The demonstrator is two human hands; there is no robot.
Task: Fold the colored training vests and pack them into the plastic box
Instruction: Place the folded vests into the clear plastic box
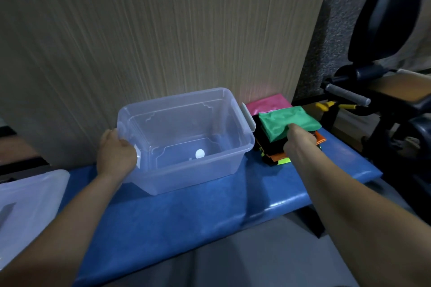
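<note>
A clear plastic box (242, 147) stands open on the blue padded bench (186, 216), with only a small white round spot on its floor. My left hand (114, 154) grips the box's left end at the handle. To the right of the box lies a stack of folded vests: a green vest (277, 121) on top, a black one (268, 144) under it, orange and neon yellow edges (279, 158) below. My right hand (298, 141) grips the near edge of the green vest. A folded pink vest (265, 102) lies behind the stack.
The box's clear lid (28, 196) lies at the bench's left end. A cardboard wall (163, 42) rises right behind the box. Black gym equipment with a padded seat (384, 91) stands at the right, past the bench end.
</note>
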